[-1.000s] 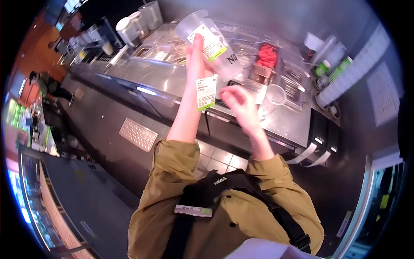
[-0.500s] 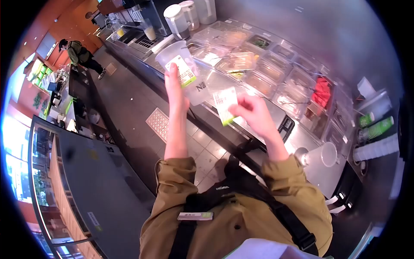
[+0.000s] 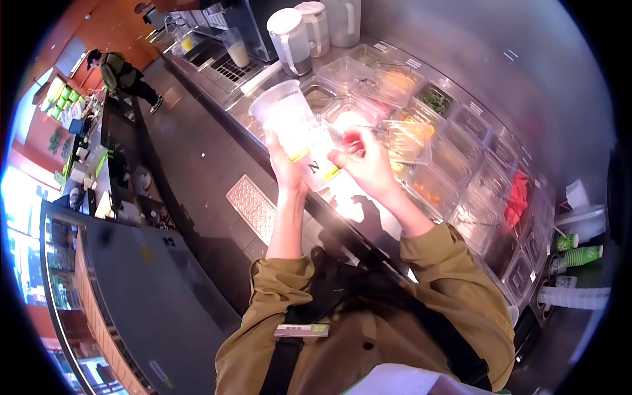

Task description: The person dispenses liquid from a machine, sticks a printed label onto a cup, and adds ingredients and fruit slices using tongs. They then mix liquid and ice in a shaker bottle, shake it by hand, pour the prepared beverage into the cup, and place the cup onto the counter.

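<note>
My left hand is wrapped around a tilted, translucent plastic cup. Strong glare washes out much of the cup's side, where a sticker with a green lower edge shows beside my thumb. Large dark print is partly visible near the cup's lower end. My right hand pinches a white label with a yellow-green edge, close against the cup's side. Whether the label is stuck down there, I cannot tell.
Lidded clear food tubs fill the counter to the right, with a red cloth or bag among them. White-lidded pitchers stand behind. Green cups are stacked far right. A person stands down the aisle.
My right hand has brought the label up and left against the cup. The view has shifted toward the tubs, and bright glare now covers the cup and labels.
</note>
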A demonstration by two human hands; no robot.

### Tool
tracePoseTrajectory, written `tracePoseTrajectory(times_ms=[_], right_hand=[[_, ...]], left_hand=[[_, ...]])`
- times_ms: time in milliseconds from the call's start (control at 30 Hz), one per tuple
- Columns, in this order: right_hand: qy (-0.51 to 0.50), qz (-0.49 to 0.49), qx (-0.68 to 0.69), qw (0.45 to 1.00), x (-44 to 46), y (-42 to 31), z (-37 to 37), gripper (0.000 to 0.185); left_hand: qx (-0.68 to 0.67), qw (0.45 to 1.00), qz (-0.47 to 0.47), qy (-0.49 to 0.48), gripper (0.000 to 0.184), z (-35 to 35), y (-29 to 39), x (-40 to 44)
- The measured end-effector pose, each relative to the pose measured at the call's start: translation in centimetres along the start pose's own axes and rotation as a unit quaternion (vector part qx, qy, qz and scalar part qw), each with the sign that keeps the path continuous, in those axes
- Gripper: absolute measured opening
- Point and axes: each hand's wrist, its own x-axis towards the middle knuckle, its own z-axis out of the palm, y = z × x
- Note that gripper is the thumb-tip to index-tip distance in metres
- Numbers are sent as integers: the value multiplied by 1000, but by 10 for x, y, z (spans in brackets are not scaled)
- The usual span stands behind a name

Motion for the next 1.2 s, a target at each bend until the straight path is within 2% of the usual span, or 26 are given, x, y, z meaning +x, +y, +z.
tracePoseTrajectory(times_ms=[33, 100, 167, 233, 300, 333, 400, 433, 467, 500, 533, 600, 633, 667, 733, 800, 833, 867, 900, 933, 967, 1033, 1100, 1133, 1167, 1200], right_hand=[[56, -48, -55, 996, 10, -7, 3, 30], [68, -227, -87, 968, 36, 14, 27, 28], [54, -233, -14, 971, 66, 35, 59, 25], [-14, -57, 164, 985, 99, 54, 98, 23], [-114, 136, 310, 934, 141, 87, 130, 21], [-92, 97, 246, 960, 173, 102, 146, 20], [-35, 32, 104, 993, 236, 132, 176, 18], [41, -46, 23, 998, 278, 101, 178, 17], [69, -73, -29, 995, 322, 73, 179, 16], [136, -175, -148, 964, 373, 81, 191, 13], [171, -191, -262, 930, 416, 82, 201, 17], [122, -150, -392, 899, 495, 115, 222, 22], [82, -136, -444, 882, 525, 129, 229, 24], [13, -125, -473, 872, 542, 137, 232, 25], [-12, -129, -478, 869, 551, 147, 228, 26], [81, -174, -442, 876, 551, 131, 213, 26], [160, -126, -412, 888, 540, 106, 196, 29], [253, -149, -399, 868, 535, 99, 175, 32], [261, -49, -399, 878, 520, 87, 149, 32], [250, -32, -384, 888, 505, 94, 123, 32], [184, 69, -472, 860, 499, 121, 105, 32], [59, 187, -528, 826, 476, 209, 88, 30], [42, 134, -536, 832, 436, 282, 99, 28], [31, 172, -539, 824, 429, 318, 103, 28], [17, 211, -538, 816, 424, 339, 111, 29], [41, 193, -544, 815, 428, 323, 121, 30]], left_hand=[[-7, 1000, 9, 8, 53, -4, -5, 16], [-66, 997, 18, -21, 56, -23, -17, 58], [-154, 984, -47, -78, 67, -42, -24, 99], [-241, 965, -71, -79, 68, -55, -24, 143], [-291, 943, -84, -139, 66, -88, -20, 212], [-303, 929, -105, -184, 65, -113, -19, 249], [-206, 964, -91, -141, 67, -139, 8, 305], [-213, 968, -88, -101, 70, -142, 20, 323], [-219, 970, -86, -65, 73, -139, 34, 341], [-177, 979, -76, -64, 74, -137, 43, 355], [-223, 965, -115, -79, 75, -142, 47, 366], [-178, 974, -109, -89, 78, -153, 41, 381], [-79, 990, -89, -69, 79, -156, 34, 383], [-51, 990, -73, -112, 73, -172, 26, 386], [-3, 984, -72, -163, 64, -195, 12, 390], [30, 981, -129, -145, 57, -184, 17, 397], [42, 977, -170, -119, 54, -176, 17, 401], [61, 969, -203, -127, 68, -181, 12, 409], [82, 959, -237, -136, 82, -192, 8, 418], [102, 947, -269, -144, 97, -204, 2, 426], [86, 948, -255, -169, 96, -203, 2, 430], [51, 947, -228, -219, 94, -202, 3, 437], [104, 930, -283, -209, 73, -202, 4, 444], [153, 913, -320, -199, 60, -202, 4, 446], [116, 911, -281, -278, 81, -204, 0, 446], [70, 901, -243, -353, 102, -206, -4, 445]])
